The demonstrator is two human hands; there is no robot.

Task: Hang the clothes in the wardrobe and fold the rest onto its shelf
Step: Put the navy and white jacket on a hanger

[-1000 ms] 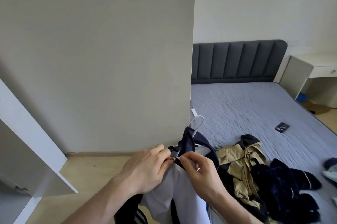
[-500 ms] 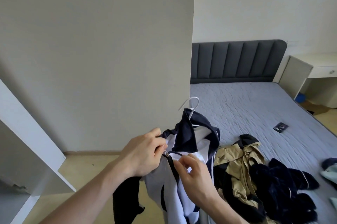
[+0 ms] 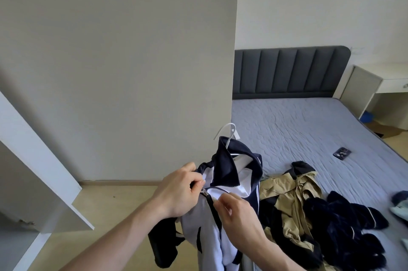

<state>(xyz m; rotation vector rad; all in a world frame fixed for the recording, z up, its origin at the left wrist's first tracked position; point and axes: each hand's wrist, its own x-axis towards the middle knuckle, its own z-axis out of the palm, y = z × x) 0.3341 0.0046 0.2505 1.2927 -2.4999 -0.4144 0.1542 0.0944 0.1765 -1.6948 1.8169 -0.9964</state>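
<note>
A white and navy zip jacket [image 3: 205, 222] hangs on a white hanger [image 3: 229, 136], held up in front of me at the bed's near corner. My left hand [image 3: 181, 191] pinches the zipper pull and the jacket's left front near the collar. My right hand [image 3: 238, 211] pinches the jacket's right front edge just below the collar. The zip is closed below the hands and open at the collar. On the bed to the right lie a tan and navy jacket [image 3: 291, 195] and dark navy clothes [image 3: 348, 224].
A white wardrobe door [image 3: 39, 167] stands open at the left. A tall beige panel [image 3: 132, 72] rises ahead. The grey bed [image 3: 309, 129] has a dark headboard [image 3: 291, 72], a small dark object [image 3: 341, 153] and a pale garment [image 3: 399, 209] at the right edge. A white desk [image 3: 379, 85] stands beyond.
The jacket on its hanger has risen and its collar has opened out. My left hand has drawn the zipper pull up toward the collar while the right hand holds the other front edge.
</note>
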